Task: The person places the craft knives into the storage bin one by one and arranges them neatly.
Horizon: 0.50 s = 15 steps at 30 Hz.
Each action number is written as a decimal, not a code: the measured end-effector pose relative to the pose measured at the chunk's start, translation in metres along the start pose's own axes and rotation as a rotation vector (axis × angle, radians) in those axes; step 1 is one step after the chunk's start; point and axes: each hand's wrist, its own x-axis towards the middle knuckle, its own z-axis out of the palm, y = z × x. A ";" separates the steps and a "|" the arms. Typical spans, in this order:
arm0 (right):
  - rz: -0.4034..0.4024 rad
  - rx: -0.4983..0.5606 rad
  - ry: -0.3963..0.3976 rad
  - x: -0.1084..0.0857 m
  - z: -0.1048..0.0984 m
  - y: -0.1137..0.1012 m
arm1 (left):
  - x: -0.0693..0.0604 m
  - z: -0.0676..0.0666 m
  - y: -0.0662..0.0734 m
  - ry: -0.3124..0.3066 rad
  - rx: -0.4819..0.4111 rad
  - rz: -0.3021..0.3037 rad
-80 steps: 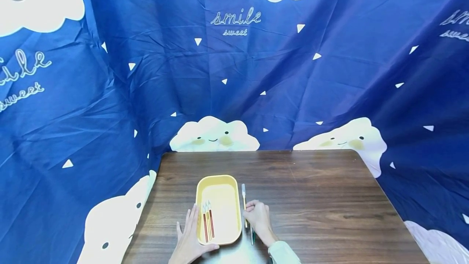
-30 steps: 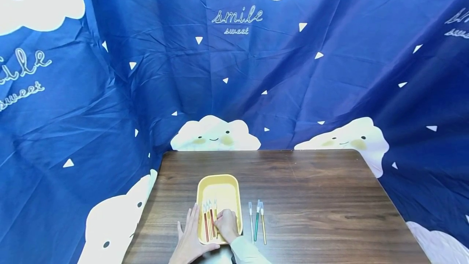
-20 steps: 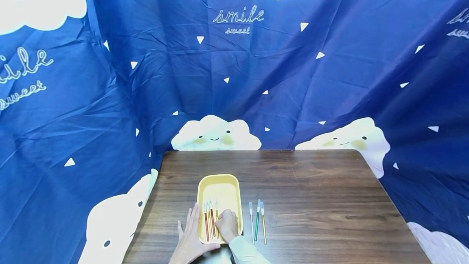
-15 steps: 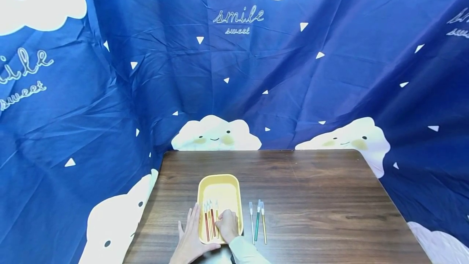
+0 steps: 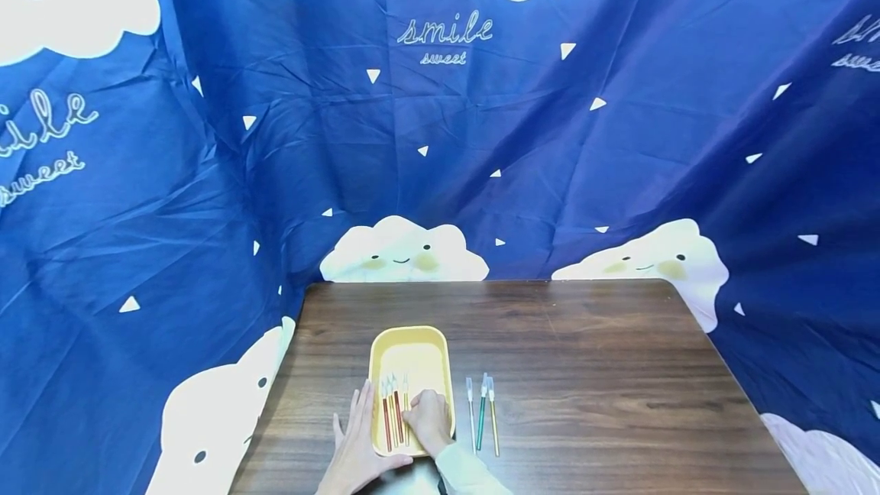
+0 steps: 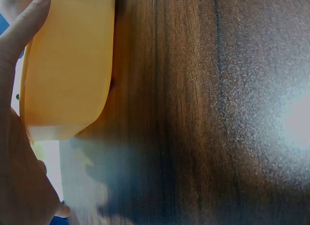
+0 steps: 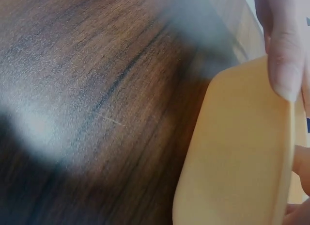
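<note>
In the head view, a yellow tray stands near the table's front. My right hand is inside it, fingers curled, pinching a gold paintbrush with a pale tip. To that brush's left lie red and gold paintbrushes, side by side with tips pointing away. My left hand rests against the tray's left side, fingers straight, thumb along the near rim. The left wrist view shows its thumb over the tray wall. In the right wrist view, the pinched brush is hidden behind the tray wall.
Right of the tray, a silver paintbrush, a green one and a gold one lie on the brown wooden table. A blue cloud-print curtain hangs behind and at both sides.
My right hand has carried the gold paintbrush from the table, right of the tray, into the tray beside the others. During the last second it barely moves. My left hand stays in place.
</note>
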 end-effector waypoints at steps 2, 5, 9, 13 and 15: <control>-0.009 0.009 -0.003 -0.001 -0.004 -0.001 | -0.001 0.001 -0.001 -0.001 0.001 0.001; -0.011 0.042 -0.020 -0.001 -0.011 -0.003 | -0.002 0.002 -0.002 0.003 0.001 0.007; -0.036 0.117 -0.041 -0.001 -0.024 -0.004 | -0.003 0.003 -0.004 0.018 0.003 0.019; -0.065 0.184 -0.058 0.000 -0.036 -0.004 | -0.002 0.002 -0.003 0.018 0.002 0.021; -0.067 0.191 -0.057 0.000 -0.041 -0.003 | -0.001 0.001 -0.002 0.011 0.002 0.014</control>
